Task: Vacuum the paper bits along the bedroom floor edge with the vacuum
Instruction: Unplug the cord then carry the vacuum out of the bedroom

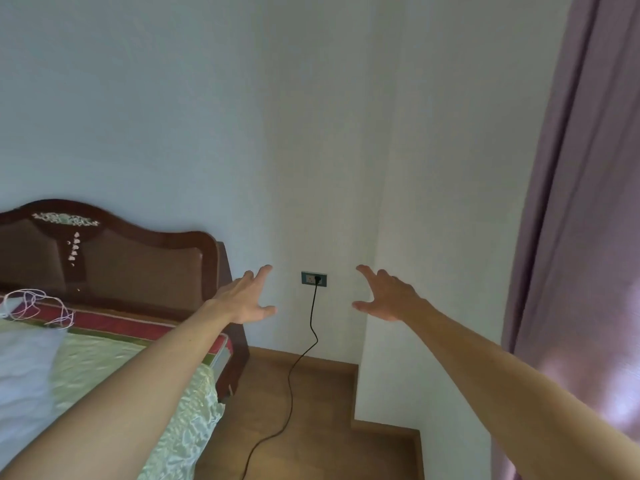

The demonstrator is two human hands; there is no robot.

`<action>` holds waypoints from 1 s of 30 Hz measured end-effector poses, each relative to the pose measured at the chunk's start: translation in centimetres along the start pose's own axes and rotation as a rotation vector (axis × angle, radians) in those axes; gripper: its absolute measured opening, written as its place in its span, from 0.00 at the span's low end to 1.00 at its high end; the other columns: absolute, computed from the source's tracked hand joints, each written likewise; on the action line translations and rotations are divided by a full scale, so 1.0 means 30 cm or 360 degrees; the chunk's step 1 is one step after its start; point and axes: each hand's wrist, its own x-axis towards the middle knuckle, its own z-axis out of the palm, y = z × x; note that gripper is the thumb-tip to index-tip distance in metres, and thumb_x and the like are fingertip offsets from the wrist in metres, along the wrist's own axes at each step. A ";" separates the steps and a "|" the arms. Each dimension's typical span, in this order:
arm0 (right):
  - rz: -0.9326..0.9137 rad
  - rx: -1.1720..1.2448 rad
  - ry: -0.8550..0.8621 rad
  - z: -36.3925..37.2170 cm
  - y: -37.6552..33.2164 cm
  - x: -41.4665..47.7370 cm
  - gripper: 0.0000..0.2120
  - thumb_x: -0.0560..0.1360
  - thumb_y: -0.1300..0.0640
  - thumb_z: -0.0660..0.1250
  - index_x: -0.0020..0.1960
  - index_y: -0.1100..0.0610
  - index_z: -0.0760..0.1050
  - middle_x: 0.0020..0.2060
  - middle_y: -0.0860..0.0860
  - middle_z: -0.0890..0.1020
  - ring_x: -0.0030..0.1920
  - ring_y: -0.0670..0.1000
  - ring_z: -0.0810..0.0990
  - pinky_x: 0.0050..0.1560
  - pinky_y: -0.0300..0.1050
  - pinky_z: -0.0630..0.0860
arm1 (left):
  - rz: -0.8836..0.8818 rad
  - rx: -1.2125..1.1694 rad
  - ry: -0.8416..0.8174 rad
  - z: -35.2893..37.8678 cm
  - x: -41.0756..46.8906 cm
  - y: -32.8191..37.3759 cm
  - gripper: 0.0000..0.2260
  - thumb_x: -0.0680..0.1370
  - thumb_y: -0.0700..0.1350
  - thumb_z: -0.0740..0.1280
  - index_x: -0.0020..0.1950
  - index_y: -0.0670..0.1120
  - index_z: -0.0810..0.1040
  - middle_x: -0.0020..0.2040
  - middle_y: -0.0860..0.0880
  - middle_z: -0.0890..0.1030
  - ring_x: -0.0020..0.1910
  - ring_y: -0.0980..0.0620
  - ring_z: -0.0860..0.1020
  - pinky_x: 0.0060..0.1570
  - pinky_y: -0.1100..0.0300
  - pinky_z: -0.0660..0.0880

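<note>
Both my arms reach forward toward the wall. My left hand (247, 297) is spread with straight fingers and holds nothing. My right hand (386, 296) is spread the same way, also empty. Between them, on the white wall, a socket (314, 278) has a black plug in it. From the plug a black power cord (290, 382) hangs down and runs across the wooden floor (311, 410) toward the bottom of the view. No vacuum body and no paper bits show in this view.
A bed (104, 368) with a dark wooden headboard (114, 251) and a pale green cover fills the left. A wall corner (367, 341) juts out on the right, with a wooden skirting along the floor. A purple curtain (581, 237) hangs at far right.
</note>
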 end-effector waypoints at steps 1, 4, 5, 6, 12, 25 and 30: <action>-0.0016 -0.0007 -0.0012 0.007 0.001 0.050 0.39 0.77 0.36 0.63 0.79 0.44 0.46 0.69 0.56 0.69 0.64 0.59 0.74 0.59 0.54 0.74 | -0.0006 -0.0009 -0.0004 0.011 0.045 -0.013 0.41 0.77 0.60 0.67 0.80 0.55 0.45 0.70 0.42 0.68 0.60 0.44 0.77 0.56 0.49 0.76; -0.0056 -0.0017 -0.0037 0.041 0.009 0.209 0.39 0.77 0.37 0.63 0.79 0.45 0.46 0.69 0.56 0.69 0.64 0.59 0.74 0.59 0.54 0.74 | -0.0025 -0.0016 -0.0018 0.045 0.195 -0.061 0.41 0.77 0.61 0.66 0.80 0.54 0.44 0.71 0.42 0.67 0.61 0.43 0.77 0.57 0.48 0.76; -0.0065 -0.0016 -0.0055 0.051 0.015 0.259 0.39 0.77 0.37 0.63 0.79 0.45 0.47 0.69 0.57 0.69 0.64 0.59 0.74 0.60 0.55 0.74 | -0.0033 -0.0020 -0.0035 0.055 0.243 -0.078 0.41 0.77 0.61 0.66 0.80 0.54 0.44 0.71 0.42 0.67 0.60 0.43 0.77 0.58 0.48 0.76; -0.0079 -0.0024 -0.0073 0.060 0.024 0.304 0.39 0.77 0.37 0.63 0.79 0.45 0.47 0.69 0.57 0.69 0.64 0.59 0.74 0.60 0.55 0.74 | -0.0042 -0.0025 -0.0048 0.065 0.288 -0.090 0.41 0.77 0.62 0.66 0.80 0.54 0.44 0.71 0.42 0.67 0.59 0.43 0.78 0.58 0.47 0.76; -0.0053 -0.0006 -0.0155 0.083 0.090 0.524 0.39 0.77 0.37 0.63 0.79 0.46 0.47 0.69 0.57 0.69 0.65 0.60 0.73 0.60 0.55 0.73 | -0.0094 -0.0042 -0.0112 0.092 0.492 -0.129 0.41 0.77 0.62 0.66 0.80 0.54 0.44 0.70 0.42 0.68 0.61 0.43 0.77 0.60 0.47 0.75; -0.0083 0.0128 -0.0379 0.229 0.157 0.925 0.39 0.77 0.38 0.63 0.80 0.47 0.47 0.69 0.58 0.68 0.65 0.61 0.73 0.61 0.55 0.73 | -0.0157 -0.0110 -0.0212 0.174 0.866 -0.206 0.41 0.77 0.61 0.67 0.80 0.53 0.46 0.68 0.42 0.70 0.59 0.43 0.78 0.59 0.49 0.75; -0.0098 0.0216 -0.0418 0.318 0.176 1.088 0.38 0.77 0.39 0.64 0.79 0.47 0.49 0.66 0.58 0.71 0.62 0.60 0.75 0.59 0.54 0.75 | -0.0246 -0.0128 -0.0295 0.250 0.987 -0.246 0.40 0.76 0.61 0.67 0.80 0.53 0.47 0.67 0.42 0.70 0.60 0.42 0.77 0.60 0.47 0.75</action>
